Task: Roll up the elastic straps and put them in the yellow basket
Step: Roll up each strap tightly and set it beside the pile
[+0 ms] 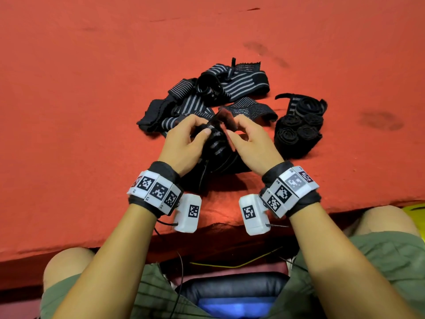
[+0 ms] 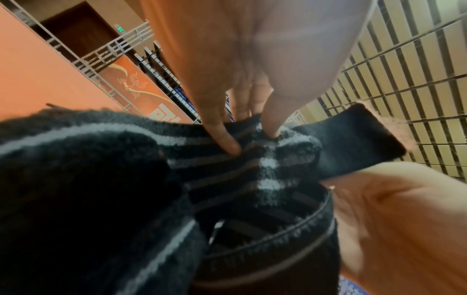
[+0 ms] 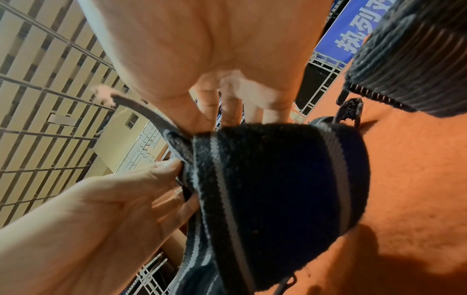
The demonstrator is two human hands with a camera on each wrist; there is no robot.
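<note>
A black elastic strap with grey stripes is held up over the red table between both hands. My left hand pinches its striped end with thumb and fingers; in the left wrist view that strap sits under my fingertips. My right hand pinches the strap's dark fuzzy end flap; in the right wrist view the strap hangs in front of the palm. Loose striped straps lie piled behind. Several rolled straps sit at the right. A yellow basket edge peeks out at the far right.
The red cloth-covered table stretches wide on the left and far side. Its front edge runs just above my knees. Cables hang from the wrist cameras near my lap.
</note>
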